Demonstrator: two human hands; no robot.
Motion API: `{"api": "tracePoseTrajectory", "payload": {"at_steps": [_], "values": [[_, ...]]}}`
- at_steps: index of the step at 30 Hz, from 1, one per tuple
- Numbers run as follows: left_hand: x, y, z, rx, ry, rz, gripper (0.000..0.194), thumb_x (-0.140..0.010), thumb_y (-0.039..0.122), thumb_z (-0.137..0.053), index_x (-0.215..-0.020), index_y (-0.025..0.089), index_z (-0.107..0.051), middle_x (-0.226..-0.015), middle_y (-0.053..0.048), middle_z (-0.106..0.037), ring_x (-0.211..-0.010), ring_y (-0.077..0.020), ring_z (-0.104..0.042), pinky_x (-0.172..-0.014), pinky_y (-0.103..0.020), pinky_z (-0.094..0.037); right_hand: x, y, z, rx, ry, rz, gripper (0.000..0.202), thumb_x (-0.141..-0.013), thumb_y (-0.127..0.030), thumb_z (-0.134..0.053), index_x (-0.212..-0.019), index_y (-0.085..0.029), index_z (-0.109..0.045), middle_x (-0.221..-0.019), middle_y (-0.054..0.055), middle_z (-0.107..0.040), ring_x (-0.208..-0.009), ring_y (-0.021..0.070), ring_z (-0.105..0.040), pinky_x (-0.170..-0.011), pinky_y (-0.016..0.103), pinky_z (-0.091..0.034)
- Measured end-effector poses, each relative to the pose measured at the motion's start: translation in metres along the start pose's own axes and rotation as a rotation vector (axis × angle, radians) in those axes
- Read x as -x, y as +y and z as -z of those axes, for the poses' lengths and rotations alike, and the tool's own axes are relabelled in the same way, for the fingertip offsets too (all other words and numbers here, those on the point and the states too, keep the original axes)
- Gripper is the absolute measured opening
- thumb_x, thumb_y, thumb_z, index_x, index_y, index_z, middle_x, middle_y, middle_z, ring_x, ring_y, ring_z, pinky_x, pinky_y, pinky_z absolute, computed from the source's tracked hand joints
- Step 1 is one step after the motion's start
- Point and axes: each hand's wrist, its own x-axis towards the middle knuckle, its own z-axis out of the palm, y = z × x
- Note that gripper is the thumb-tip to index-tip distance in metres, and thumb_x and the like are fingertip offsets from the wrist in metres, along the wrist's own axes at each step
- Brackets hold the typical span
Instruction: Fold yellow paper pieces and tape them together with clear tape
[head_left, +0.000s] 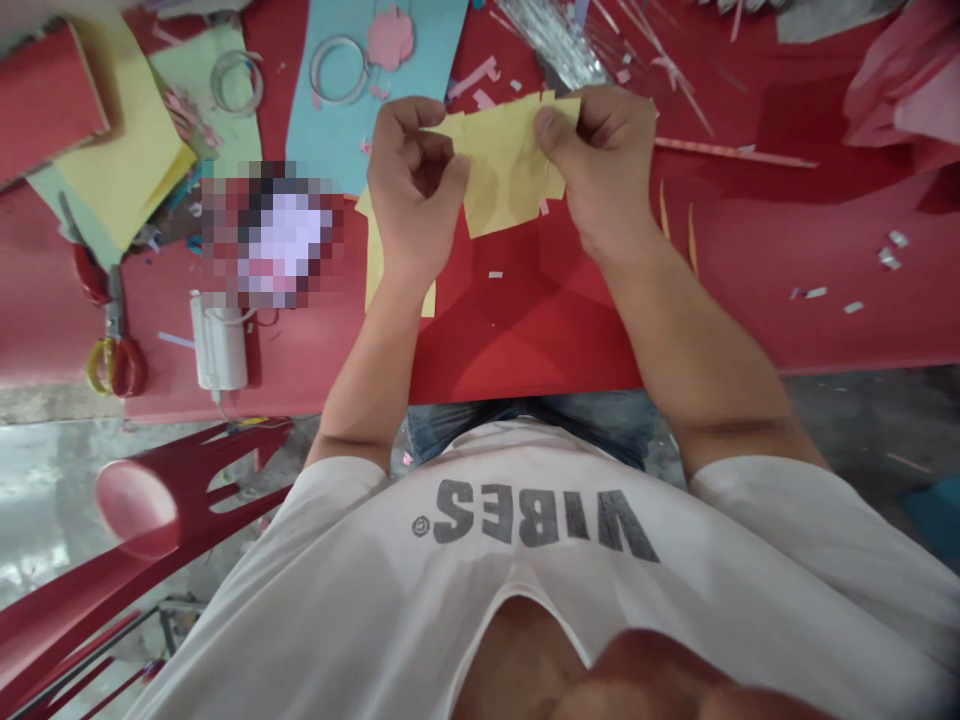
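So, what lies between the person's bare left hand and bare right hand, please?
The head view shows thin yellow paper with uneven edges there, stretching across the gap from the left hand to the right hand.

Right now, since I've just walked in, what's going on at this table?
A person's right hand pinches a piece of yellow paper above the red surface. The left hand is at the opposite edge; whether it grips there isn't clear. Off to the left lie scissors and a white device, with small paper scraps scattered about.
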Motion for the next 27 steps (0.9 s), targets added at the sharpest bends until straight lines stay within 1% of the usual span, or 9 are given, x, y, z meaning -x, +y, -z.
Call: {"api": "tracePoseTrajectory", "payload": {"at_steps": [6, 10, 13, 14, 16, 19, 22, 24, 27], "values": [[-0.002, -0.002, 0.004, -0.019, 0.003, 0.006, 0.047, -0.087, 0.061, -0.077, -0.118, 0.032, -0.057, -0.105, 0.0, -0.056, -0.081, -0.0142, -0.058, -0.058, -0.029, -0.042, -0.002, 0.0, 0.001, 0.044, -0.032, -0.036, 0.035, -0.073, -0.052, -0.088, -0.058, -0.031, -0.064, -0.055, -0.003, -0.042, -0.053, 0.0165, -0.031, -0.052, 0.035, -0.027], [-0.004, -0.004, 0.004, -0.019, -0.029, -0.016, 0.047, -0.083, 0.063, -0.08, -0.118, 0.038, -0.059, -0.101, 0.0, -0.061, -0.074, -0.015, -0.059, -0.053, -0.031, -0.042, -0.003, -0.004, 0.003, -0.055, -0.121, -0.098, 0.022, -0.068, -0.046, -0.09, -0.07, -0.031, -0.073, -0.062, -0.002, -0.058, -0.055, 0.0166, -0.044, -0.053, 0.034, -0.033], [-0.004, -0.001, 0.001, -0.033, -0.02, 0.008, 0.045, -0.086, 0.062, -0.077, -0.119, 0.039, -0.059, -0.099, -0.001, -0.062, -0.079, -0.0183, -0.06, -0.057, -0.034, -0.043, -0.004, -0.007, 0.004, 0.003, -0.152, -0.103, 0.029, -0.071, -0.056, -0.088, -0.069, -0.03, -0.073, -0.062, -0.002, -0.06, -0.055, 0.0164, -0.045, -0.054, 0.034, -0.034], [-0.003, 0.0, 0.0, -0.03, 0.023, 0.013, 0.045, -0.087, 0.063, -0.076, -0.12, 0.039, -0.059, -0.098, -0.001, -0.062, -0.081, -0.0192, -0.06, -0.059, -0.034, -0.044, -0.003, -0.006, 0.004, 0.034, -0.154, -0.101, 0.034, -0.072, -0.061, -0.086, -0.066, -0.03, -0.072, -0.06, -0.002, -0.058, -0.054, 0.016, -0.042, -0.053, 0.034, -0.033], [-0.001, 0.003, -0.002, -0.004, -0.013, 0.02, 0.042, -0.088, 0.058, -0.077, -0.12, 0.038, -0.059, -0.1, -0.001, -0.065, -0.084, -0.0189, -0.064, -0.06, -0.033, -0.049, -0.002, -0.002, 0.004, 0.057, -0.139, -0.088, 0.041, -0.073, -0.067, -0.085, -0.064, -0.03, -0.07, -0.057, -0.003, -0.054, -0.052, 0.0151, -0.039, -0.052, 0.034, -0.031], [0.002, 0.005, -0.005, 0.066, -0.029, 0.117, 0.052, -0.083, 0.057, -0.083, -0.123, 0.037, -0.055, -0.096, 0.002, -0.071, -0.08, -0.0186, -0.066, -0.061, -0.033, -0.053, 0.0, 0.012, 0.002, 0.015, -0.107, -0.074, 0.038, -0.076, -0.069, -0.082, -0.072, -0.032, -0.072, -0.062, -0.004, -0.06, -0.055, 0.016, -0.044, -0.053, 0.034, -0.034], [0.003, 0.002, -0.01, 0.042, 0.065, 0.163, 0.052, -0.078, 0.064, -0.083, -0.117, 0.041, -0.058, -0.083, 0.004, -0.071, -0.065, -0.0182, -0.064, -0.053, -0.034, -0.048, 0.003, 0.022, 0.0, -0.036, -0.125, -0.144, 0.036, -0.075, -0.067, -0.082, -0.075, -0.033, -0.072, -0.069, -0.004, -0.066, -0.06, 0.0182, -0.051, -0.057, 0.036, -0.041], [0.002, -0.001, -0.011, 0.017, 0.151, 0.122, 0.053, -0.071, 0.073, -0.081, -0.111, 0.044, -0.061, -0.082, 0.003, -0.069, -0.059, -0.0202, -0.062, -0.046, -0.036, -0.04, 0.004, 0.019, 0.0, -0.057, -0.175, -0.185, 0.033, -0.072, -0.061, -0.085, -0.077, -0.032, -0.072, -0.072, -0.002, -0.068, -0.064, 0.0201, -0.056, -0.06, 0.037, -0.045], [0.0, -0.003, -0.006, 0.01, 0.074, 0.065, 0.062, -0.065, 0.076, -0.082, -0.113, 0.042, -0.06, -0.082, 0.002, -0.066, -0.055, -0.018, -0.058, -0.043, -0.035, -0.031, 0.005, -0.004, 0.003, -0.001, -0.204, -0.09, 0.019, -0.079, -0.045, -0.081, -0.093, -0.035, -0.073, -0.092, -0.002, -0.072, -0.085, 0.0233, -0.064, -0.073, 0.038, -0.052]]}}
